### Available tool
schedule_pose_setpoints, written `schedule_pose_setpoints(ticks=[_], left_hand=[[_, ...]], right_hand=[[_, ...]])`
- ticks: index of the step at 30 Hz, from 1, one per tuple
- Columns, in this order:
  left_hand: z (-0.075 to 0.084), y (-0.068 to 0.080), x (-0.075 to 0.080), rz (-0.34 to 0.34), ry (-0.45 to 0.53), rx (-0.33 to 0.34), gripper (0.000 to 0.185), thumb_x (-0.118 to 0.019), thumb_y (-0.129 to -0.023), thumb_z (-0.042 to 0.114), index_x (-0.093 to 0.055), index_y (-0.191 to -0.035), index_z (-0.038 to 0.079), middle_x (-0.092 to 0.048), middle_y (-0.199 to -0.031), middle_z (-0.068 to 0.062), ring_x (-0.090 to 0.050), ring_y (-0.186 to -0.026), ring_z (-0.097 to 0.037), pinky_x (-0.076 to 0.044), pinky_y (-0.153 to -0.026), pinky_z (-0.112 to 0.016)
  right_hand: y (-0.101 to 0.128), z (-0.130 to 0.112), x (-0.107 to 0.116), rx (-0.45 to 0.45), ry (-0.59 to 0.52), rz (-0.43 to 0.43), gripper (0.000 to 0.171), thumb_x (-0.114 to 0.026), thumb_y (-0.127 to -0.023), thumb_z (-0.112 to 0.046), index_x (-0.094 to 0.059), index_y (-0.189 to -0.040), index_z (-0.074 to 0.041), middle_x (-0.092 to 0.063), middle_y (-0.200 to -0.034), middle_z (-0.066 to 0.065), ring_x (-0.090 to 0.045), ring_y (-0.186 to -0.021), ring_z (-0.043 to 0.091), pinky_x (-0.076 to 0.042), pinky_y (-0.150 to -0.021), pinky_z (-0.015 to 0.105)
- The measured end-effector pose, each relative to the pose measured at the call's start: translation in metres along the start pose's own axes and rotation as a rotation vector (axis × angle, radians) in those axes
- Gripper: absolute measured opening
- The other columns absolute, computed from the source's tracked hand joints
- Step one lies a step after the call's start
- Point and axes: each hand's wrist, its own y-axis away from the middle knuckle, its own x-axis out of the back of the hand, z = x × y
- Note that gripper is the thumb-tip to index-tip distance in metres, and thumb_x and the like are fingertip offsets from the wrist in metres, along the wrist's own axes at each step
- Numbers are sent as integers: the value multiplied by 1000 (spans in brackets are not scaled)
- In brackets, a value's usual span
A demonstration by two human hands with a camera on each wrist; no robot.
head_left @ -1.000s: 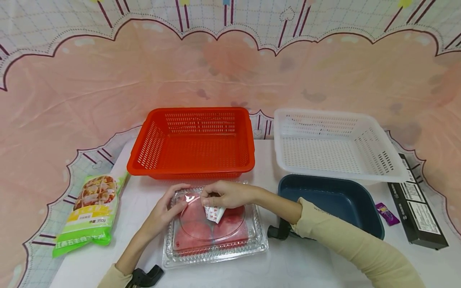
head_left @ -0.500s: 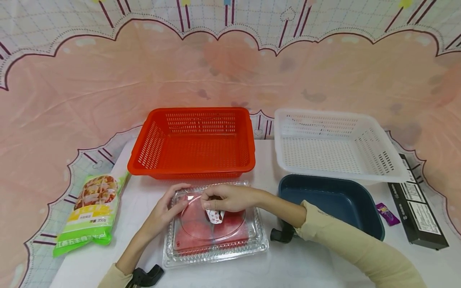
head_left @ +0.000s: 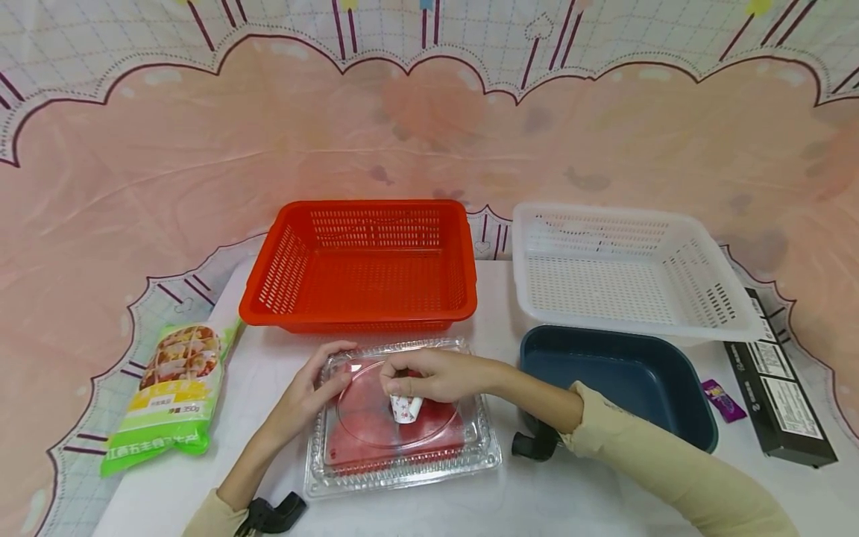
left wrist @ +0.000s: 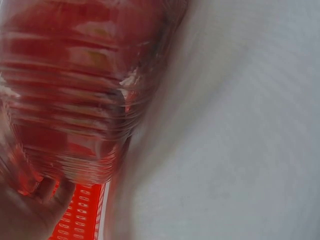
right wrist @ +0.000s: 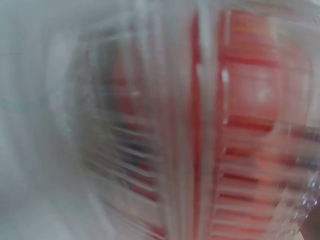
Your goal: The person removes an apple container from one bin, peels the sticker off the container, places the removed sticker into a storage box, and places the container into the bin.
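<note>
A clear ribbed plastic food box (head_left: pixel 403 481) with red contents lies on the white table. My left hand (head_left: pixel 305 388) holds its far left corner, thumb on the lid and fingers along the rim. In the left wrist view, fingers (left wrist: pixel 60 197) show at the box's end. Over the lid's middle, my right hand (head_left: pixel 429 375) pinches a white paper-like label with red marks (head_left: pixel 406 409), whose lower part curls below the fingers. Part of the label is hidden by the hand. Motion blurs the red-filled box (right wrist: pixel 240 100) in the right wrist view.
Behind the box stands a red basket (head_left: pixel 376 291). At the right are a white basket (head_left: pixel 597 291), a dark blue tub (head_left: pixel 617 373), a small purple packet (head_left: pixel 723 400) and a black box (head_left: pixel 781 395). A green food bag (head_left: pixel 168 403) lies left.
My right hand has shifted slightly right and down with the label, whose visible part has changed from a flat flap to a curl. My left hand keeps its place on the box.
</note>
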Motion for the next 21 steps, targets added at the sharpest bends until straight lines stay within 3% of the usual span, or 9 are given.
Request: schedule_pose_setpoints(ticks=[10, 17, 21], left_hand=[[0, 0, 0, 5, 1, -9, 42, -53, -95, 16, -46, -137, 15, -50, -135, -7, -44, -115, 2, -40, -101, -57], [0, 1, 0, 6, -33, -13, 41, -53, -96, 15, -47, -136, 15, -53, -132, -8, -50, -108, -1, -46, -96, -32], [0, 0, 1, 5, -29, -22, 40, -53, -96, 15, -47, -136, 16, -54, -131, -7, -51, -107, -3, -46, -94, -27]], right_hand=[[7, 4, 3, 14, -7, 20, 9, -55, -98, -19, -57, -101, -10, -53, -87, -1, -50, -83, 3, -44, -75, 17], [24, 8, 12, 38, -5, 44, 8, -55, -98, -18, -57, -100, -10, -55, -88, 2, -51, -83, 5, -47, -75, 19], [41, 15, 20, 68, -8, 49, 9, -55, -98, -17, -55, -98, -8, -53, -87, 4, -50, -83, 7, -45, -73, 20]])
